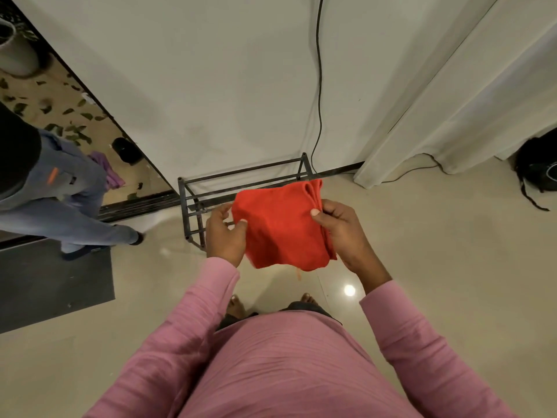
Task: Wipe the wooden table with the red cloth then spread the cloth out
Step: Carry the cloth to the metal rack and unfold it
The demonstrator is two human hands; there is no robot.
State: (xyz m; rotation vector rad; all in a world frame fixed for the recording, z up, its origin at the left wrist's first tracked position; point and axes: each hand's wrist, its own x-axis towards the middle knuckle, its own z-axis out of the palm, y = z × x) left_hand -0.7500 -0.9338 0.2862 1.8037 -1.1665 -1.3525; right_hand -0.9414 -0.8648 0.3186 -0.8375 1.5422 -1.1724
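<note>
The red cloth (281, 226) is folded into a thick pad and held in the air in front of my body, above the floor. My left hand (226, 235) pinches its left edge with thumb and fingers. My right hand (340, 229) grips the right edge, where several folded layers bunch together, with the thumb on top. Both arms wear pink sleeves. No wooden table is in view.
A low black metal rack (193, 203) stands on the glossy floor against the white wall, just beyond the cloth. Another person's legs in grey trousers (72, 206) are at the left, by a dark mat (54, 285). A white curtain (452, 116) and a black bag (538, 170) are at the right.
</note>
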